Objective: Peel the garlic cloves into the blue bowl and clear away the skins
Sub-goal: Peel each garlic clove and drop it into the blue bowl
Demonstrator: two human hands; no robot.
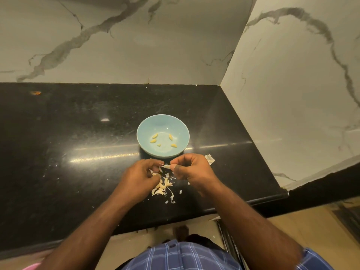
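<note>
Blue bowl sits upright on the black counter, near the corner where two marble walls meet. Inside the bowl: five peeled garlic cloves, yellowish, scattered loose on the bottom, not touching each other. No skins visible in the bowl.

Both hands work just in front of the bowl, on its near side. Right hand fingers curled, thumb and forefinger pinching one end of a garlic clove with papery skin on it. Left hand fingers curled in toward the same clove from the other side; its fingertips meet the clove, and some white pieces sit under its fingers, cannot tell whether those are held or lying on the counter.

Skins pile lies on the counter between and below the two hands, with small flakes spread around it. Cannot tell if unpeeled cloves are mixed in. Another garlic chunk, whitish, sits on the counter just beyond the right hand, beside the bowl's near-right edge.

Checked blue shirt at bottom edge.
</note>
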